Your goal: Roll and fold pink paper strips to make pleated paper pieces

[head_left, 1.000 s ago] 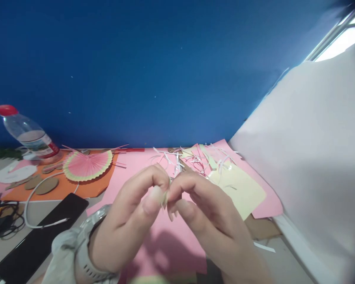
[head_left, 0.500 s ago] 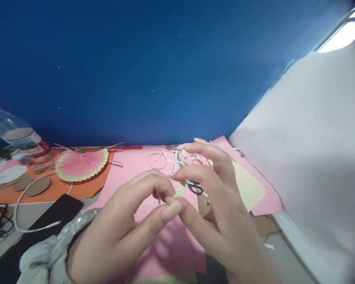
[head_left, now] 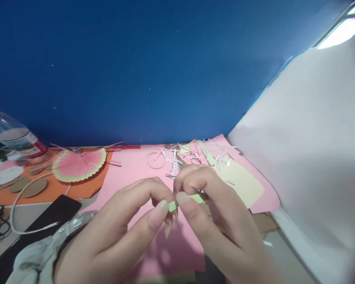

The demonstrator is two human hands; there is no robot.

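Note:
Between my two hands is a narrow light-green paper strip (head_left: 197,198), held above a pink sheet (head_left: 183,252). My left hand (head_left: 130,217) pinches the strip's left end between thumb and forefinger. Closed on it from the other side, my right hand (head_left: 213,213) has its thumb on top and its fingers curled behind. Part of the strip is hidden by my right thumb. Just beyond my right fingers, the metal tip of the scissors (head_left: 169,176) shows on the pink paper; the rest is covered by my hand.
A pleated pink and yellow paper fan (head_left: 79,163) lies on an orange sheet (head_left: 91,188) with cardboard discs (head_left: 35,188). A plastic bottle (head_left: 16,136), a white cable (head_left: 13,217) and a black phone (head_left: 57,213) are at left. Paper scraps (head_left: 195,154) and a yellow sheet (head_left: 242,181) lie at right.
My right fingers have curled down from a raised, spread pose onto the strip. The green strip now shows between my hands, and the scissors' black handles are covered.

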